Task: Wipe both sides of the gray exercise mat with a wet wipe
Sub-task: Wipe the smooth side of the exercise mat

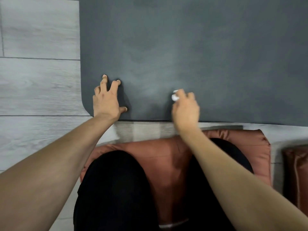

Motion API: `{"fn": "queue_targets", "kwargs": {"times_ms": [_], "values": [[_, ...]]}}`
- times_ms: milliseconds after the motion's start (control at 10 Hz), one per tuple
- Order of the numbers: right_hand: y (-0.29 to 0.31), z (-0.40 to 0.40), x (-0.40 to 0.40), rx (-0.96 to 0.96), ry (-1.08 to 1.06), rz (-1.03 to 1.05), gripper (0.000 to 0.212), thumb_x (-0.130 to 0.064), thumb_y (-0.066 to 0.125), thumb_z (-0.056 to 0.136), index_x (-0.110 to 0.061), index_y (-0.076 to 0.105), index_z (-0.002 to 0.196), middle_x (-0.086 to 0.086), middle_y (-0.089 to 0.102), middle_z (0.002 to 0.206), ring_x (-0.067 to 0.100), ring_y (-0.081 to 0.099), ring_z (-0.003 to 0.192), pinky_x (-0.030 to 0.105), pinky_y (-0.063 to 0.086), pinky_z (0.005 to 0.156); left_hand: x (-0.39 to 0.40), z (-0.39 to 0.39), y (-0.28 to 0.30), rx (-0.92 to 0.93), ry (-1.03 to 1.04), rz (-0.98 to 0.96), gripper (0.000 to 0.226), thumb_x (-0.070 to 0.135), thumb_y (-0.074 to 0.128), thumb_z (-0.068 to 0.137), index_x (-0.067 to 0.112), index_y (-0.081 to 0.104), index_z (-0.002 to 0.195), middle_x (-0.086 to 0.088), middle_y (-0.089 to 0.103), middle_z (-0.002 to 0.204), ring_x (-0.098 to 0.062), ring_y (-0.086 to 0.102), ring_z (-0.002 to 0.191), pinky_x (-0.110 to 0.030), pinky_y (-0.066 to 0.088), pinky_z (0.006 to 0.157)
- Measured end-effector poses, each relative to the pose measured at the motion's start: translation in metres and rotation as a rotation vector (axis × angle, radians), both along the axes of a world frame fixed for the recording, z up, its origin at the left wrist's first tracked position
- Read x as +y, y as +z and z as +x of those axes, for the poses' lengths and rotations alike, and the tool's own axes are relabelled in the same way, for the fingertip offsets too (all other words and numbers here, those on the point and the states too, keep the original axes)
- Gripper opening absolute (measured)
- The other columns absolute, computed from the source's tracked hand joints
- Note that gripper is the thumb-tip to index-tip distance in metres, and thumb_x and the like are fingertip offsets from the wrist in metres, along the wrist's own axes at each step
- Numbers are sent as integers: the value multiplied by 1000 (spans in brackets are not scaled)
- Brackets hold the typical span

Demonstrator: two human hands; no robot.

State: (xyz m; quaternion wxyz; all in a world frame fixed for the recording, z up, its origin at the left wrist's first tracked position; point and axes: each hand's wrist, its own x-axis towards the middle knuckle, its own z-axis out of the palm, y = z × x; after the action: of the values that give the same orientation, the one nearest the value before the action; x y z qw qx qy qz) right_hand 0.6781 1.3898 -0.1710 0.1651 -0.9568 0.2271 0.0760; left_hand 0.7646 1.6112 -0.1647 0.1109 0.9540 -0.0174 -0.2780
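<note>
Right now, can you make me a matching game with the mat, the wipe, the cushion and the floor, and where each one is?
Things:
1. gray mat
2. wet wipe
3. reddish-brown cushion
4. pale wood-look floor

Places or states:
A. under the person's knees
B. bunched in the right hand
C. lying under everything, showing left of the mat
D. spread flat, with the left hand pressing fingertips near its rounded corner

Pairs: 1-D, 2-B, 3-A, 4-C
</note>
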Motion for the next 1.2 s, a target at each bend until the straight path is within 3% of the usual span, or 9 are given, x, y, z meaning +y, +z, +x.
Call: {"fn": "queue_targets", "kwargs": {"times_ms": [100, 300, 500, 600, 700, 800, 900, 1100, 1200], "values": [[-10, -6, 77, 10, 233, 158, 30, -2, 63, 76, -15, 63, 103, 11, 54, 88, 33, 55, 66, 38, 50, 59, 3, 0, 0, 16, -2, -7, 98, 27, 93, 69, 27, 37, 150, -11, 7, 168, -42, 28, 142, -50, 30, 117], [-9, 4, 20, -159, 623, 138, 31, -17, 47, 84, -19, 71, 102, 11, 63, 90, 34, 63, 70, 35, 51, 60, 0, -1, 2, 22, 17, -21, 98, 26, 93, 70, 28, 36, 150, -10, 5, 169, -42, 26, 144, -50, 30, 117], [1, 52, -81, -21, -108, 228, 21, -13, 52, 91, -24, 66, 102, 8, 60, 97, 22, 55, 77, 29, 41, 70, -2, 1, 2, 20, 19, -2, 99, 26, 94, 68, 29, 37, 149, -9, 5, 169, -41, 27, 143, -50, 32, 115], [13, 69, -60, -40, -82, 804, 15, -12, 61, 90, -23, 68, 97, 1, 65, 75, 11, 54, 65, 27, 46, 64, -1, 1, 0, 19, 15, 8, 101, 27, 95, 67, 28, 37, 149, -11, 6, 169, -42, 29, 142, -51, 33, 114], [12, 73, -53, -38, 1, 686, 18, -25, 67, 87, -25, 65, 105, -7, 69, 75, 6, 59, 69, 22, 47, 67, -1, 2, -1, 15, 5, 19, 102, 27, 95, 67, 28, 36, 150, -11, 6, 169, -43, 29, 142, -51, 34, 113], [-1, 69, -66, -166, 156, 29, 22, -29, 61, 85, -25, 62, 106, -2, 62, 102, 23, 54, 93, 34, 38, 80, -2, 1, -2, 8, 8, 32, 102, 27, 95, 67, 29, 36, 150, -11, 6, 169, -42, 29, 142, -51, 34, 113], [-10, 63, -58, -316, 289, -111, 30, -13, 56, 82, -23, 66, 108, 4, 58, 108, 28, 51, 91, 36, 35, 77, -2, 1, -3, 11, 12, 32, 103, 26, 95, 66, 29, 36, 150, -11, 7, 169, -42, 30, 141, -51, 34, 113], [-25, 50, -52, -320, 332, 76, 34, -8, 54, 92, -19, 64, 123, 1, 62, 107, 24, 52, 96, 33, 44, 88, -5, 1, 1, 21, 25, 38, 101, 24, 95, 66, 29, 37, 149, -10, 6, 169, -42, 28, 142, -52, 34, 113], [-26, 64, -63, -343, 339, 24, 32, -3, 58, 85, -17, 69, 112, 7, 61, 96, 29, 54, 84, 38, 45, 81, -5, 2, 1, 26, 18, 45, 101, 25, 94, 68, 30, 35, 150, -10, 5, 169, -40, 27, 142, -50, 33, 112]]}}
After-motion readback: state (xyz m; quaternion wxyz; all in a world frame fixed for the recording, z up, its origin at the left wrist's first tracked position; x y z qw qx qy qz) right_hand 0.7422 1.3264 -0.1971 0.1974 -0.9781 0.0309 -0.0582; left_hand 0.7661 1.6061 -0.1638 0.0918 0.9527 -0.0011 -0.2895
